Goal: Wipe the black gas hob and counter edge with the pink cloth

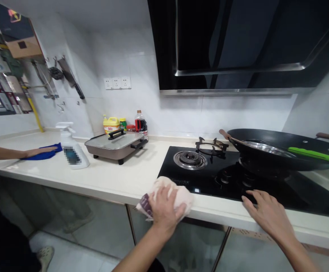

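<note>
My left hand (166, 209) presses a pale pink cloth (184, 196) with a purple patch against the front edge of the white counter, by the near left corner of the black gas stove (178, 177). Its fingers curl over the cloth. Farther right, my right hand (269, 213) rests at the stove's front edge, fingers spread and holding nothing. Just beyond it are the stove knobs (225, 176). The left burner (191, 159) is bare of its pan support (212, 146), which sits behind it near the wall.
A wok (266, 158) with a green-handled tool (317, 154) covers the right burner. Left stand an electric pan (113, 145), a spray bottle (73, 151) and several sauce bottles (141, 122). Another person's hand (41, 151) lies on a blue cloth (47, 154). A range hood (238, 45) hangs above.
</note>
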Demonstrator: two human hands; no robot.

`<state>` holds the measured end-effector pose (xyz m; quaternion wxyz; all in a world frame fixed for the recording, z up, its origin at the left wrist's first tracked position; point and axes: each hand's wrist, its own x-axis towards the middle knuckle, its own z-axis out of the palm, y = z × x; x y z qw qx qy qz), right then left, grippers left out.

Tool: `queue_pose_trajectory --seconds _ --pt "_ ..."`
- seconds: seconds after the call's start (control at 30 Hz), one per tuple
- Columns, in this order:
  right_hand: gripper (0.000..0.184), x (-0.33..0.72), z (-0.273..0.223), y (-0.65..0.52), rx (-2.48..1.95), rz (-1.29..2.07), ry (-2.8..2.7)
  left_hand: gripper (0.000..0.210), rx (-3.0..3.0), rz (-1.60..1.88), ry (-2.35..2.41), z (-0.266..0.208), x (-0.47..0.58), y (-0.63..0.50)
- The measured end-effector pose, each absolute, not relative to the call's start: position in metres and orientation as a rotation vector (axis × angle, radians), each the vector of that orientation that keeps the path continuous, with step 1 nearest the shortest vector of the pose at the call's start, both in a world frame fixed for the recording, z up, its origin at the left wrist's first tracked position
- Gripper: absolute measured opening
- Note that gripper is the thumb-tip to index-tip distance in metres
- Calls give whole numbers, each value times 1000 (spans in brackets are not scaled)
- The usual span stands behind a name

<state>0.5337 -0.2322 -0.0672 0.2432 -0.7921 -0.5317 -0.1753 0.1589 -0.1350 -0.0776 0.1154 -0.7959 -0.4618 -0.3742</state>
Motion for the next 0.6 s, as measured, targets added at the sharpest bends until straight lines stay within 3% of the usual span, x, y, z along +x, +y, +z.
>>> queue_pose_trajectory --seconds 0.13,0.43,0.6 --pt "67 535 -70 -231 -2152 -445 -1451 69 -2537 -964 -1033 -83 227 -162" --pt "64 542 -63 -225 -1932 -361 -1348 68 -2757 -723 -660 -53 307 -195" --pt "48 492 -42 -247 -1536 -281 -1519 80 -3004 -1003 -574 -46 288 -194"
